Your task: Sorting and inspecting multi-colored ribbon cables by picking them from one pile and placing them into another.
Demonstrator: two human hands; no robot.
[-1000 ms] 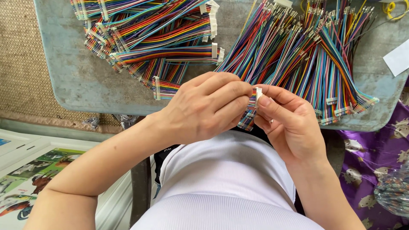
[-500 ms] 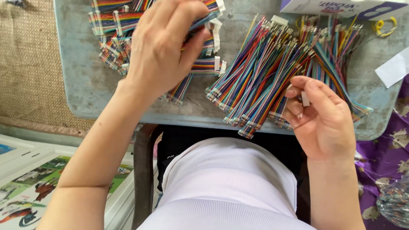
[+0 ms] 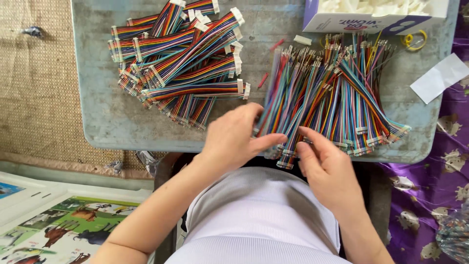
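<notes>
The left hand (image 3: 234, 139) has come back from the far pile and now sits near the table's front edge. The right hand (image 3: 325, 166) has turned over, so its back shows now. Both hands meet at the near end of the loose rainbow wire bundles (image 3: 327, 98). The left thumb and fingers pinch the ends of a few wires. The right fingers are bent and touch the wire ends from the 4 o'clock side, but I cannot tell if they grip any.

The loose wires lie spread like a fan at 1 o'clock from the hands. A pile of rainbow cables with white plugs (image 3: 188, 63) lies at 11 o'clock. Both sit on a grey-blue table (image 3: 112, 122). A white and purple box (image 3: 361, 19) stands at 1 o'clock, far back. A yellow ring (image 3: 415, 41) and a white paper slip (image 3: 439, 78) lie just beside it.
</notes>
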